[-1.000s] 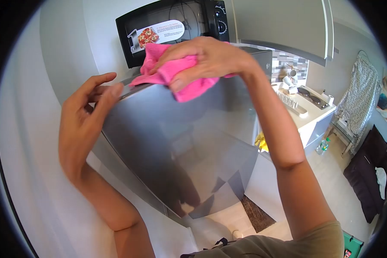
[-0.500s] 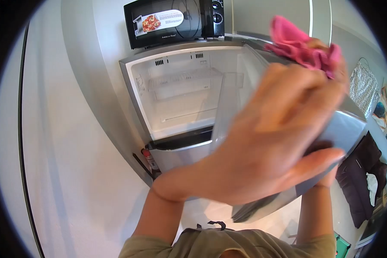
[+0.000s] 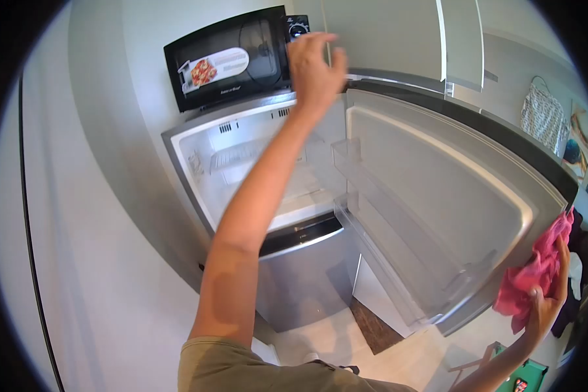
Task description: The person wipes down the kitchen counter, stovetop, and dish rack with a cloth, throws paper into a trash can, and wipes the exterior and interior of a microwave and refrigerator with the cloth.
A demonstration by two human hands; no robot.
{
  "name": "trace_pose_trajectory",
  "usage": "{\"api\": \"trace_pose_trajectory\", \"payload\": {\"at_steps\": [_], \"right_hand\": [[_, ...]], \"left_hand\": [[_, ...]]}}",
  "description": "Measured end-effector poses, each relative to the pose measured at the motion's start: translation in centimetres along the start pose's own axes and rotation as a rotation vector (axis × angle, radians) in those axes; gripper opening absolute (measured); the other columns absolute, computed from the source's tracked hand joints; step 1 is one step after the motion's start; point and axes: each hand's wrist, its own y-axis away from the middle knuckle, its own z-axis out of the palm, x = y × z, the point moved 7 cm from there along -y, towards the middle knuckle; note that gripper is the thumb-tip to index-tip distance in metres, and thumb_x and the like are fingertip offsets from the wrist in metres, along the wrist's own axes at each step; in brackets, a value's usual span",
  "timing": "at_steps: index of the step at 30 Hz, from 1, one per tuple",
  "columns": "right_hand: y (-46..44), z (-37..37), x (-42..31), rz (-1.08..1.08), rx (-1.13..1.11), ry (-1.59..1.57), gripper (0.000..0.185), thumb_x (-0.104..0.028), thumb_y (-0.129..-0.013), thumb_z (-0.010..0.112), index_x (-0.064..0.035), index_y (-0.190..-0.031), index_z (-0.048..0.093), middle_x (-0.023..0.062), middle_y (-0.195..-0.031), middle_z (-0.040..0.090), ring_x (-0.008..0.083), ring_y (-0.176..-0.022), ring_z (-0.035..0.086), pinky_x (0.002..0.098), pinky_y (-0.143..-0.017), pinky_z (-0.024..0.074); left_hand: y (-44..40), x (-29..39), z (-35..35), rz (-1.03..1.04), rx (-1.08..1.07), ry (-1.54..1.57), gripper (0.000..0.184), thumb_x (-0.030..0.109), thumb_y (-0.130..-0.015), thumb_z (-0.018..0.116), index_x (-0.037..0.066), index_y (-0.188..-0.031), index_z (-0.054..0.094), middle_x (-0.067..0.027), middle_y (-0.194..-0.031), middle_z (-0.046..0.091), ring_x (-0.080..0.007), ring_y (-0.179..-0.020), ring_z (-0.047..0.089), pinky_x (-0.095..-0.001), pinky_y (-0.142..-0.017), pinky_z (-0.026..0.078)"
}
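My left hand [image 3: 317,75] is raised in front of the right end of a black microwave [image 3: 170,72], its fingers loosely bent and apart with nothing in them. Whether it touches the microwave I cannot tell. At the lower right, my right hand [image 3: 547,310] grips a pink cloth [image 3: 536,274] against the outer edge of the freezer door [image 3: 438,176]. This door stands wide open, with clear plastic shelves [image 3: 398,215] on its inner side. Behind my left forearm, the white freezer compartment [image 3: 202,186] shows a clear shelf [image 3: 232,155].
The silver lower fridge door [image 3: 307,281] is closed. A grey cabinet [image 3: 385,39] rises behind the freezer door, and a pale wall panel [image 3: 91,261] runs along the left. On the floor are a brown mat [image 3: 375,326] and a green-topped table [image 3: 529,375].
The freezer door has swung wider to the right. My left hand has moved up and left from close before the camera. The pink cloth has gone from upper right to lower right.
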Motion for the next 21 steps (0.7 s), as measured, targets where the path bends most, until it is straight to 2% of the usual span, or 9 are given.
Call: {"api": "trace_pose_trajectory", "payload": {"at_steps": [2,3,6,11,13,14,15,19,21], "right_hand": [[-0.6,1.2,1.4,0.012,0.039,-0.033,0.090,-0.051,-0.072,0.070,0.0007,-0.136,0.035,0.0142,-0.141,0.035,0.0241,-0.128,0.036,0.0357,-0.107,0.0277],[-0.9,1.3,2.4,0.040,0.088,-0.163,0.080,-0.036,-0.072,0.073,0.0012,-0.134,0.038,0.0126,-0.139,0.039,0.0243,-0.127,0.037,0.0359,-0.107,0.0266],[-1.8,0.8,5.1,-0.021,0.165,-0.024,0.075,-0.034,-0.076,0.070,-0.0004,-0.135,0.038,0.0109,-0.139,0.039,0.0233,-0.128,0.035,0.0356,-0.107,0.0261],[-1.2,1.3,7.2,0.156,0.466,0.025,0.045,-0.016,-0.088,0.059,-0.0026,-0.129,0.048,0.0105,-0.132,0.047,0.0206,-0.118,0.046,0.0322,-0.102,0.0340],[0.5,0.8,6.5,0.109,0.476,0.191,0.045,-0.021,-0.090,0.057,-0.0035,-0.130,0.046,0.0087,-0.130,0.049,0.0188,-0.118,0.046,0.0305,-0.102,0.0327],[1.1,2.2,2.5,0.068,0.574,0.401,0.042,-0.019,-0.092,0.053,-0.0011,-0.129,0.046,0.0142,-0.126,0.052,0.0225,-0.114,0.051,0.0322,-0.094,0.0436],[1.6,4.1,0.7,0.269,0.595,0.202,0.043,-0.020,-0.090,0.054,0.0017,-0.127,0.047,0.0203,-0.122,0.053,0.0278,-0.106,0.057,0.0343,-0.078,0.0540],[-1.4,18.2,-8.8,-0.075,0.497,-0.029,0.038,-0.011,-0.075,0.055,0.0044,-0.111,0.057,0.0182,-0.107,0.060,0.0261,-0.100,0.058,0.0360,-0.087,0.0457],[-4.9,26.4,-11.4,-0.112,0.274,-0.257,0.037,-0.006,-0.068,0.056,0.0057,-0.103,0.062,0.0172,-0.099,0.064,0.0253,-0.097,0.058,0.0369,-0.091,0.0416]], "left_hand": [[-0.1,-6.6,3.1,0.013,-0.172,-0.281,0.029,0.016,-0.075,0.063,0.013,-0.104,0.065,-0.0182,-0.131,0.041,-0.0398,-0.117,0.035,-0.0512,-0.098,0.030],[0.2,-8.8,3.7,0.026,-0.170,-0.276,0.029,0.016,-0.075,0.063,0.013,-0.104,0.065,-0.0182,-0.131,0.041,-0.0398,-0.117,0.035,-0.0512,-0.098,0.030],[1.3,-14.8,7.7,0.251,-0.617,-0.916,0.023,0.015,-0.083,0.054,0.007,-0.102,0.065,-0.0231,-0.148,0.013,-0.0461,-0.135,0.007,-0.0696,-0.096,0.017],[0.7,-16.9,6.2,0.282,-0.437,-0.749,0.022,0.011,-0.079,0.056,0.003,-0.099,0.062,-0.0260,-0.146,0.015,-0.0478,-0.133,0.013,-0.0655,-0.096,0.023],[0.1,-15.5,5.2,0.320,-0.345,-0.678,0.039,0.008,-0.065,0.064,0.005,-0.103,0.061,-0.0253,-0.144,0.019,-0.0475,-0.130,0.019,-0.0613,-0.097,0.028],[-0.3,-14.7,4.0,0.306,-0.259,-0.641,0.050,0.006,-0.062,0.066,0.004,-0.111,0.057,-0.0259,-0.142,0.022,-0.0482,-0.128,0.023,-0.0569,-0.099,0.029],[-0.8,-13.8,2.5,0.275,-0.275,-0.553,0.056,0.006,-0.063,0.064,0.005,-0.117,0.051,-0.0274,-0.141,0.023,-0.0481,-0.127,0.024,-0.0530,-0.101,0.028],[-1.2,-12.3,-4.9,0.145,-0.135,-0.249,0.058,0.003,-0.069,0.058,-0.002,-0.124,0.041,-0.0276,-0.128,0.031,-0.0413,-0.119,0.036,-0.0416,-0.097,0.037],[-1.1,-11.3,-9.7,-0.085,-0.062,-0.133,0.059,0.006,-0.073,0.059,0.000,-0.128,0.039,-0.0184,-0.120,0.040,-0.0291,-0.103,0.048,-0.0372,-0.090,0.042]]}}
